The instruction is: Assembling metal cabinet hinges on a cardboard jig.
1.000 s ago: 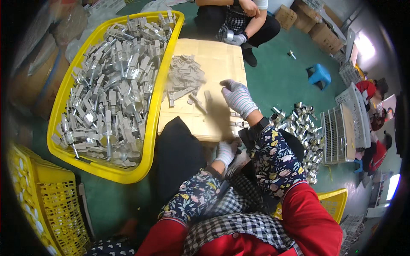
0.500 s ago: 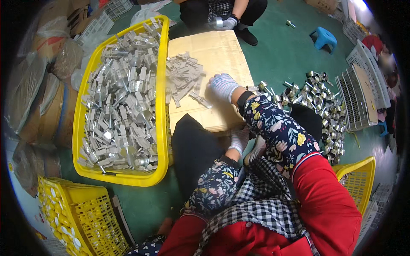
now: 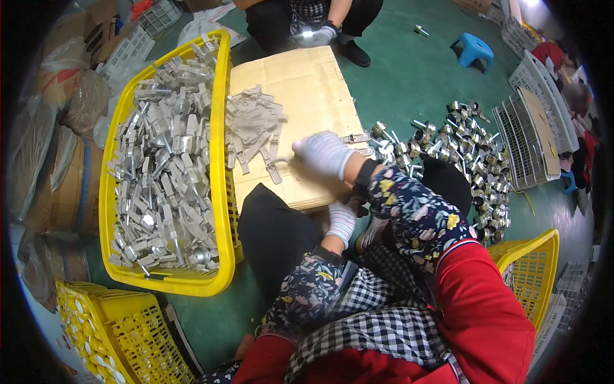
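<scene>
My right hand (image 3: 324, 154), in a white striped glove, is over the right part of a tan board (image 3: 288, 67). Its fingers are smeared by motion, so what they hold, if anything, does not show. My left hand (image 3: 342, 221), gloved too, is low at the board's near edge, its fingers hidden. Flat grey plastic clips (image 3: 256, 121) are heaped on the board's left half, and one single clip (image 3: 271, 168) lies nearer to me. Another small piece (image 3: 355, 138) rests at the board's right edge, beside my right wrist.
A yellow basket (image 3: 224, 185) full of metal-and-grey parts stands left of the board. Shiny metal cups with stems (image 3: 489, 173) are piled on the floor at right. Opposite me sits a person with a gloved hand (image 3: 313, 37). A blue stool (image 3: 473, 50) stands far right.
The whole view has shifted slightly. My right hand has moved toward the board's near edge and is blurred. My left hand remains low by that edge.
</scene>
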`<state>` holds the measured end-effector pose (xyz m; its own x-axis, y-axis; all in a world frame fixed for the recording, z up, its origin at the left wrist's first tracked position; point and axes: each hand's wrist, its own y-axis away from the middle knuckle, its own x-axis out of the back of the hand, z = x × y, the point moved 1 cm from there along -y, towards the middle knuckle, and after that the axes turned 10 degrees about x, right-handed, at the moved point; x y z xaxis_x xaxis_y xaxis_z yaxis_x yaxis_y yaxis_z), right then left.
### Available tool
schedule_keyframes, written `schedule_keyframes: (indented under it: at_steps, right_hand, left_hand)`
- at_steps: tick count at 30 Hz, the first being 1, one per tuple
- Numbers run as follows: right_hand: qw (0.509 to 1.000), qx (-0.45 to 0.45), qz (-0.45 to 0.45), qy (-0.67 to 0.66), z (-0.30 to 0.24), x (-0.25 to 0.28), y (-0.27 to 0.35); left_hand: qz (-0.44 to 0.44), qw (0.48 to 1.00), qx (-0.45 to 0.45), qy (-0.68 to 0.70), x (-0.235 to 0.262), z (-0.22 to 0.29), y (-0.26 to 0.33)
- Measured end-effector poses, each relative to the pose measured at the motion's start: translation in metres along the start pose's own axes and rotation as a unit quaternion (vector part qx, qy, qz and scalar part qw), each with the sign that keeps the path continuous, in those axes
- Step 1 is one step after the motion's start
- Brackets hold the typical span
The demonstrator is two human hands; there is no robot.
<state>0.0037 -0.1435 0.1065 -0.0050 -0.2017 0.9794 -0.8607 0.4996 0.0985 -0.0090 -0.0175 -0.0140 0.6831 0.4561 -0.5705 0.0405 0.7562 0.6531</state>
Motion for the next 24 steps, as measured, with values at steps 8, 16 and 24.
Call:
schedule_keyframes:
  at_steps: [8,16,24]
  right_hand:
    - [0.878,-0.147,0.252,-0.379,0.128,-0.015,0.052]
    - [0.781,-0.291,0.212,-0.511,0.142,-0.045,0.052]
    - [0.800,-0.269,0.189,-0.502,0.144,-0.044,0.050]
  left_hand:
    - [0.027,0.968,-0.032,-0.248,-0.006,0.003,0.016]
    - [0.036,0.967,-0.014,-0.252,-0.005,0.005,0.018]
    - [0.045,0.979,-0.007,-0.200,-0.007,0.002,0.018]
